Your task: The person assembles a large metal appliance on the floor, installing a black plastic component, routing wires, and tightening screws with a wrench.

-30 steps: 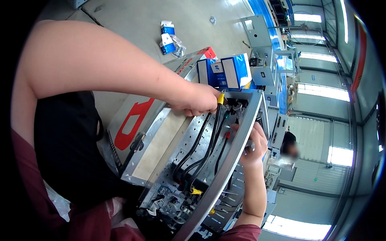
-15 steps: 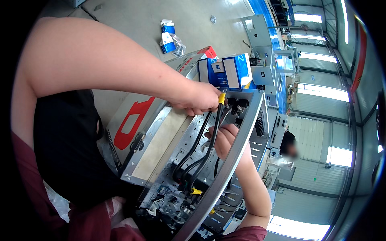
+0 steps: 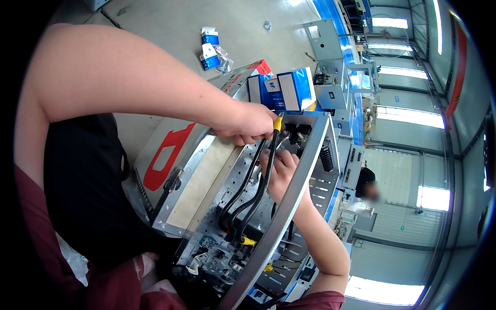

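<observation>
My left hand (image 3: 251, 124) reaches in from the left with curled fingers. It is closed at the yellow-sleeved end (image 3: 278, 122) of a thick black cable (image 3: 264, 182), near the far end of an open metal cabinet (image 3: 316, 150). Just below it, my right hand (image 3: 280, 170) comes up from the lower right behind the cabinet's frame bar, its fingers folded. A small shiny metal piece (image 3: 283, 136) shows between the two hands; I cannot tell whether either hand grips it. The cables run down to another yellow sleeve (image 3: 248, 241) beside mechanical parts (image 3: 206, 263).
Blue-and-white boxes (image 3: 297, 90) stand at the cabinet's far end. Smaller boxes (image 3: 210, 57) and clear plastic (image 3: 224, 63) lie on the floor. A grey panel with red lettering (image 3: 168, 157) borders the cabinet's left side. Another person (image 3: 366, 181) is farther off at right.
The view has shifted slightly, so the cabinet and boxes appear a little farther left. Both hands stay at the cable's upper end, the right a little higher and closer to the left.
</observation>
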A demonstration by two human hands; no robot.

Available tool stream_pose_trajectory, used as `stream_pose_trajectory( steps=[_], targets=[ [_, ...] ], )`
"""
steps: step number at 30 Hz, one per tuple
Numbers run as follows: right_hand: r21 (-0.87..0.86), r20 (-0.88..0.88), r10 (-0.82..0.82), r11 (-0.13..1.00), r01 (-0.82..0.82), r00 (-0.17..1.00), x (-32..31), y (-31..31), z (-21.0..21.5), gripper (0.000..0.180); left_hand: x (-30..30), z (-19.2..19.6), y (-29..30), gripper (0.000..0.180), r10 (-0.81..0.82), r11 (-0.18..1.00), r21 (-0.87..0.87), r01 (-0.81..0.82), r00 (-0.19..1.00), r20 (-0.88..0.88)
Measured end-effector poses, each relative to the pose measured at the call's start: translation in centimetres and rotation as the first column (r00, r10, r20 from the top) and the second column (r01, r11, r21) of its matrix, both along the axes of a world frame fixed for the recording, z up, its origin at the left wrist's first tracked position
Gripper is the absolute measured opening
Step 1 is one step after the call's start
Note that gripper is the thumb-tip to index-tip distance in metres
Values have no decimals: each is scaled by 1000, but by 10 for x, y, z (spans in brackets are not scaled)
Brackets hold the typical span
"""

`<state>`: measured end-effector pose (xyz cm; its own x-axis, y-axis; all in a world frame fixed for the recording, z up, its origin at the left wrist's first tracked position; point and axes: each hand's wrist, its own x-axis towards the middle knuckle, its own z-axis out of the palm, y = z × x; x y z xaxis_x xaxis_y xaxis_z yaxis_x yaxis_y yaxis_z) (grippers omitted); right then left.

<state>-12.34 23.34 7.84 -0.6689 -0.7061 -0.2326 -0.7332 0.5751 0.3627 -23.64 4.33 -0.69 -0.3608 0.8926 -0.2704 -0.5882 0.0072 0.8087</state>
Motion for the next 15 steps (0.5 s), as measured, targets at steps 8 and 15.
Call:
stream_pose_trajectory(
  steps=[8, 15],
  targets=[
    [-874, 276, -258, 333, 354, 926, -3, 31, 22, 13, 5, -4, 4, 63, -7, 1000, 2, 7, 999, -43],
    [-724, -51, 45, 687, -68, 998, -6, 16, 44, 13, 23, 1, 24, 51, 275, 933, -61, -354, 813, -514]
  ],
)
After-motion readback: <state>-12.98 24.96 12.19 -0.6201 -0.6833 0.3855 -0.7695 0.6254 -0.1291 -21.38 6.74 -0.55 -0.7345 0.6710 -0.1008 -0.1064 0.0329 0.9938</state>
